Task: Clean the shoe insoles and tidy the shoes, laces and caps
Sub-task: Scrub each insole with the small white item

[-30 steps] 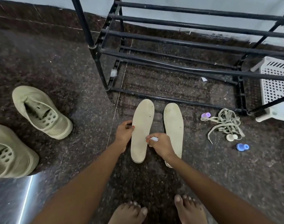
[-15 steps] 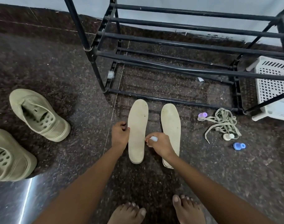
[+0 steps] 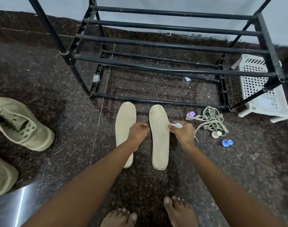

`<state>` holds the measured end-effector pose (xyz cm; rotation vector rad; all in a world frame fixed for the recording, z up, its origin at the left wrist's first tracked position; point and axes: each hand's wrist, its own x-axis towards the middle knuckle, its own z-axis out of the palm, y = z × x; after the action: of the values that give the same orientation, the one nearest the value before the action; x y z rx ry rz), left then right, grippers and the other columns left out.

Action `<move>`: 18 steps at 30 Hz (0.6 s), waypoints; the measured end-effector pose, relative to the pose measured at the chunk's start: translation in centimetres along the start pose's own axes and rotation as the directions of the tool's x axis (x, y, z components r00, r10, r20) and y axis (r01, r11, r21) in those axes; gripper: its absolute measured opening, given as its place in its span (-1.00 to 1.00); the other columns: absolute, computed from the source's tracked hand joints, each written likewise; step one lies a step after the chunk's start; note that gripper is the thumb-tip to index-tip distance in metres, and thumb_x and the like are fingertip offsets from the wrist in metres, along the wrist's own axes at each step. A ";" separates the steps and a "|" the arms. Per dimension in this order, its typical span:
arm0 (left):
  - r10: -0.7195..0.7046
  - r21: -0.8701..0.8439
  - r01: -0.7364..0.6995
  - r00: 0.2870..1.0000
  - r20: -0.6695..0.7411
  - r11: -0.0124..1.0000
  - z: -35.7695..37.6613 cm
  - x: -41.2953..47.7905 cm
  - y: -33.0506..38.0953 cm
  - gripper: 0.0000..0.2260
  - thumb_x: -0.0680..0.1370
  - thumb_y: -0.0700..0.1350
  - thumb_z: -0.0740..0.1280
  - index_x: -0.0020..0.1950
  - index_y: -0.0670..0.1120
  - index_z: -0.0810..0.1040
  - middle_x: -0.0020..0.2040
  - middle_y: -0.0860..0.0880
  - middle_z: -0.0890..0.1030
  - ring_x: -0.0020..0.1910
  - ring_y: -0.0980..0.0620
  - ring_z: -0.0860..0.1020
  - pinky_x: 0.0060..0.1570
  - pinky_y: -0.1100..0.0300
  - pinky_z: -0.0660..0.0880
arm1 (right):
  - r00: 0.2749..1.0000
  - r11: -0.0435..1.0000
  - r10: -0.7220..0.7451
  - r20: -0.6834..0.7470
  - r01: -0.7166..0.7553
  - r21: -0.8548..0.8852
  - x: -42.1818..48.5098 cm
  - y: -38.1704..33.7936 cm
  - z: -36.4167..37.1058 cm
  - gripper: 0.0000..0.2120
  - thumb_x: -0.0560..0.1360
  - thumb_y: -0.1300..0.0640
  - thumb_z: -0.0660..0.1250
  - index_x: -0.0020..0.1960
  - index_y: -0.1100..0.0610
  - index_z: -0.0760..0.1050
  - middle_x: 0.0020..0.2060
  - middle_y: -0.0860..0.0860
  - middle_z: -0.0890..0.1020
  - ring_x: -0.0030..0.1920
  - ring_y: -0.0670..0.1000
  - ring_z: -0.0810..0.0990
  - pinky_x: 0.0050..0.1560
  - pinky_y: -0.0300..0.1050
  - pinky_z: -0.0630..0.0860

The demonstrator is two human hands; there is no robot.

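A pale green shoe (image 3: 2, 176) is lying at the far left, cut off by the frame edge. The left hand (image 3: 139, 131) is curling over the left insole (image 3: 125, 118), hiding its middle; I cannot tell whether it is gripping anything. Both cream insoles are lying flat before the rack (image 3: 156, 69), showing dark specks. The right hand (image 3: 182, 131) is pinching a small white object (image 3: 176, 125), too blurred to identify, over the right insole (image 3: 159, 145).

Soft, dim indoor light, a glare streak on the floor (image 3: 19, 205) below-left of the left hand (image 3: 138, 131), frame edges bent and smeared.
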<state>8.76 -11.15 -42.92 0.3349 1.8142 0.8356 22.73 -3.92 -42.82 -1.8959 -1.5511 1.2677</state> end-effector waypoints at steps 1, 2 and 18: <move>-0.028 0.012 0.028 0.999 0.024 1.000 0.3 0.1 -0.1 -0.80 0.54 -0.24 0.29 0.17 -0.19 0.47 -0.10 -0.10 0.53 -0.08 -0.06 0.51 0.11 0.04 0.50 | 1.000 1.000 0.006 0.003 -0.006 0.012 0.2 0.3 0.0 -0.81 0.36 0.24 0.45 -0.05 0.28 0.60 -0.14 0.16 0.65 -0.19 0.04 0.56 -0.17 -0.21 0.44; -0.051 0.015 0.050 0.998 0.037 0.999 0.6 0.3 -0.2 -0.75 0.55 -0.23 0.29 0.22 -0.20 0.45 -0.07 -0.12 0.53 -0.07 -0.07 0.52 0.12 0.04 0.50 | 1.000 1.000 0.010 0.007 -0.010 0.011 0.4 0.4 0.0 -0.82 0.36 0.23 0.45 -0.07 0.28 0.61 -0.14 0.17 0.66 -0.19 0.03 0.57 -0.17 -0.20 0.44; -0.078 -0.077 0.091 0.984 0.158 0.993 2.2 -0.5 0.0 -0.68 0.55 -0.42 0.19 0.29 -0.23 0.36 -0.16 -0.06 0.46 -0.02 -0.05 0.51 -0.06 0.10 0.52 | 0.990 0.990 0.104 0.099 -0.112 0.080 0.8 0.7 0.6 -0.90 0.32 0.23 0.49 -0.17 0.18 0.61 -0.19 0.09 0.62 -0.14 0.04 0.58 0.01 -0.02 0.55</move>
<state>10.98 -10.62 -43.02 0.2597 1.6327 0.8015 22.66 -3.59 -43.98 -1.9139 -1.4314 1.4663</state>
